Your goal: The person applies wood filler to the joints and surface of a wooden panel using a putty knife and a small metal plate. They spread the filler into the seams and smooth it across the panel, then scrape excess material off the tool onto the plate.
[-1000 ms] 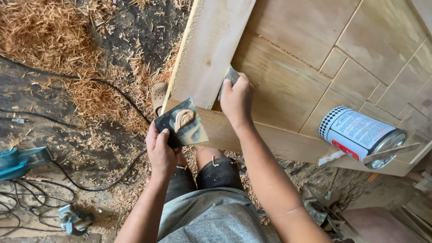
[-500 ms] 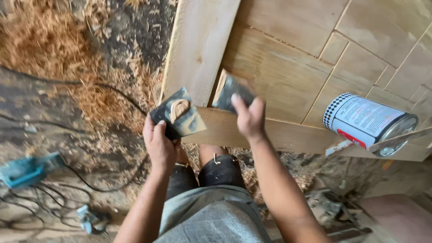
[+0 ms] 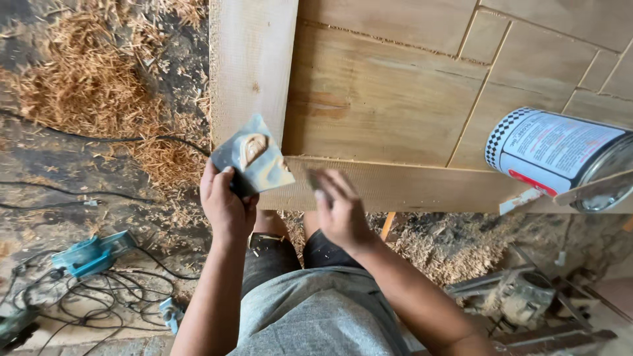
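Filler dab (image 3: 252, 149) sits on metal scraper (image 3: 254, 161), clamped in left hand (image 3: 227, 204) at wooden door (image 3: 395, 112) corner. Right hand (image 3: 339, 211) pinches small blade (image 3: 311, 179) on lower rail. Filling step; next likely calls for loading blade.
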